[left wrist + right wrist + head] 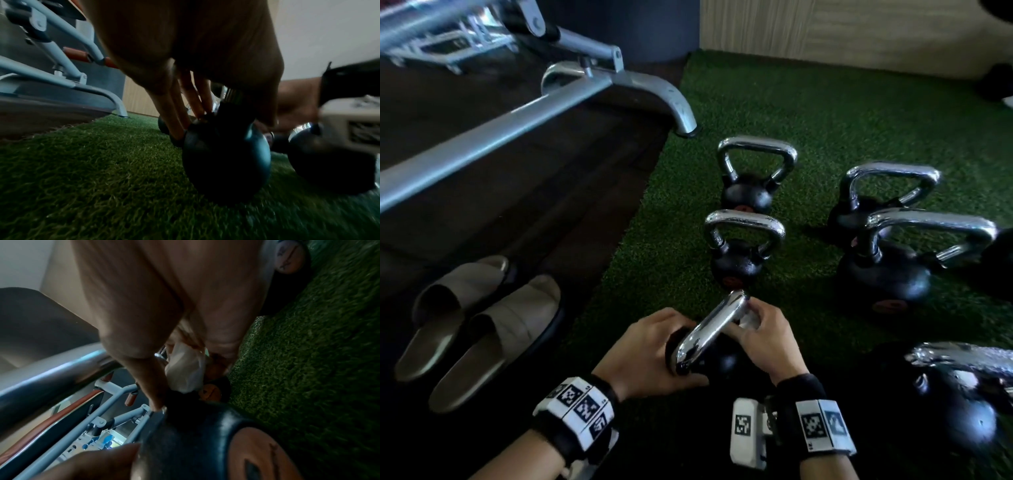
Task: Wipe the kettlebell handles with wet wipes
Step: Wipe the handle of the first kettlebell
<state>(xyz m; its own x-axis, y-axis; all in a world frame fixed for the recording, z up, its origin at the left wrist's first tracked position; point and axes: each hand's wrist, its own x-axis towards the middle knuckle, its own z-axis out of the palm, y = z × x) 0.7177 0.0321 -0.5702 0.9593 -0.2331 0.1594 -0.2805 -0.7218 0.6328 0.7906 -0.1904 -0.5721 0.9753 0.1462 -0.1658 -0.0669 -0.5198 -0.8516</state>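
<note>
A small black kettlebell (717,359) with a chrome handle (709,329) is tilted on the green turf between my hands. My left hand (654,342) grips its round body, and in the left wrist view my fingers (185,105) curl over the top of the ball (226,162). My right hand (763,335) pinches a crumpled white wet wipe (750,320) against the far upright of the handle. The right wrist view shows the wipe (185,369) bunched between thumb and fingers beside the chrome bar (51,379).
Two small kettlebells (736,270) (748,197) stand in a row just beyond my hands. Larger ones (887,274) (955,404) crowd the right. A pair of grey slippers (479,325) lies on the dark floor at left. A grey bench frame (517,116) crosses behind.
</note>
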